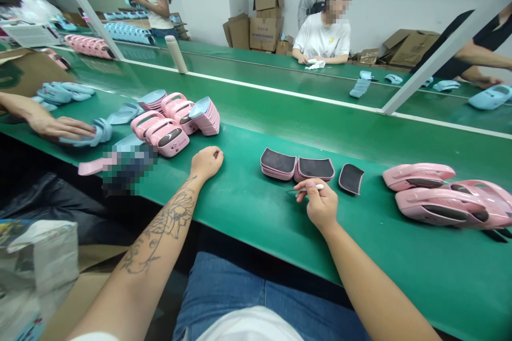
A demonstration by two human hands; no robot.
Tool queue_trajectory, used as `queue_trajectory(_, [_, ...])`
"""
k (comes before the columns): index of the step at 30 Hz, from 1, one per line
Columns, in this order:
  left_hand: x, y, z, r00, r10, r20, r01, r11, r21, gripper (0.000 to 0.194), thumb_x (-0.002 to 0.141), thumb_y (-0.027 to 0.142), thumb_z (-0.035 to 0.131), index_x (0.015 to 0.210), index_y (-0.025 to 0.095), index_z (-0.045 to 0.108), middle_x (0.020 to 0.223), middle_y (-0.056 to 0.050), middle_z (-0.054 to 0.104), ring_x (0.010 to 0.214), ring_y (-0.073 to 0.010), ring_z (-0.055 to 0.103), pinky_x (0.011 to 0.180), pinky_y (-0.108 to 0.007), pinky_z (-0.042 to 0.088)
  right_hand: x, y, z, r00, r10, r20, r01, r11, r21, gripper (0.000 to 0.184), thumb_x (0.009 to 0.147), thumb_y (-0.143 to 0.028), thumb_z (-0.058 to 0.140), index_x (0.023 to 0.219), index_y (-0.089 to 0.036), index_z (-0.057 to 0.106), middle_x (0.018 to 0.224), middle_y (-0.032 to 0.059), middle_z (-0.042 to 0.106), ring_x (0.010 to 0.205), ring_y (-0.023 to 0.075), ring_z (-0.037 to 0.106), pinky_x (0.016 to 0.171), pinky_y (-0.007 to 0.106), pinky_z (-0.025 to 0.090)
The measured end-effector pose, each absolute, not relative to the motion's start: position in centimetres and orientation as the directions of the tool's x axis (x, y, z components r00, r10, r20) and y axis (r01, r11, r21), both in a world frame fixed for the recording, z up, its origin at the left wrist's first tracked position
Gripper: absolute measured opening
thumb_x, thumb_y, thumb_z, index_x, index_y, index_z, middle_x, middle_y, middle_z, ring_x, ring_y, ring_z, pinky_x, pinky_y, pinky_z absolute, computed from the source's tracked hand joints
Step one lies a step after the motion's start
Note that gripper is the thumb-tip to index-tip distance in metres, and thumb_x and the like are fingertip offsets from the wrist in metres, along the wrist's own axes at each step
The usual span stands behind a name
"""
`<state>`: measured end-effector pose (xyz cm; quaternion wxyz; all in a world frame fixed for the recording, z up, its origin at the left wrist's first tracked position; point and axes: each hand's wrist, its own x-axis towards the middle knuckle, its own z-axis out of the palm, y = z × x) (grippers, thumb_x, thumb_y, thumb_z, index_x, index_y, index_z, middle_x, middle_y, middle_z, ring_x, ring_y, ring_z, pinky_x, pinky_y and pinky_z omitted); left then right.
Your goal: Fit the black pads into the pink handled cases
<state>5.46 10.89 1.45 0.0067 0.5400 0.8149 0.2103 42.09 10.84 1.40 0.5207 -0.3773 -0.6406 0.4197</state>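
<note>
My left hand [207,163] rests on the green table as a closed fist, and nothing sticks out of it. Between the fingers of my right hand [320,205] is a thin white-handled tool [316,187], its slim dark tip pointing left. Just beyond that hand lie two short stacks of curved pink pieces with black tops, one stack [278,163] on the left and another stack [315,168] touching it. A single curved black-faced piece [351,178] lies apart to their right. Left of my fist stand pink plastic shells [168,138] with handles.
Beside the shells is a tilted stack of pink-and-blue pieces [206,116]. More pink shells [444,205] lie at the right. A neighbour's hand [66,123] touches blue parts at the left. People work across the table, near a standing bottle [176,54] and a white post [428,64].
</note>
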Motion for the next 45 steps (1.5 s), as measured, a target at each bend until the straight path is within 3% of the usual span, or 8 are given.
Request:
queue_trajectory(21, [5.72,10.83,1.6,-0.402,0.887,0.227,0.891,0.321,0.32,0.027,0.092,0.037,0.049,0.091,0.024,0.072,0.094,-0.005,0.075,0.089,-0.0235,0.067,0.071,-0.031,0.045,41.87,11.13,1.02,-0.194,0.931,0.308,0.037,0.321,-0.946,0.037,0.104,-0.044,0.052,0.084,-0.019,0.071,0.071,0.0034,0.072,0.055,0.0161,0.067,0.059,0.032,0.054])
queue_trajectory(30, [5.73,10.82,1.83,-0.405,0.891,0.204,0.885,0.326,0.331,0.027,0.093,0.036,0.05,0.092,0.023,0.074,0.095,-0.006,0.076,0.091,-0.0243,0.068,0.075,-0.031,0.048,42.14,10.85,1.9,-0.113,0.922,0.37,0.029,0.376,-0.926,0.036,0.105,-0.043,0.05,0.086,-0.02,0.07,0.076,0.0039,0.073,0.057,0.0157,0.066,0.059,0.032,0.053])
queue_trajectory(45, [5.73,10.8,1.78,-0.403,0.889,0.219,0.885,0.317,0.342,0.028,0.092,0.036,0.049,0.091,0.023,0.073,0.095,-0.006,0.075,0.09,-0.0236,0.067,0.073,-0.031,0.046,42.14,10.85,1.33,-0.196,0.921,0.338,0.074,0.357,-0.931,0.037,0.103,-0.046,0.052,0.087,-0.019,0.072,0.063,0.0021,0.069,0.056,0.0173,0.067,0.061,0.033,0.054])
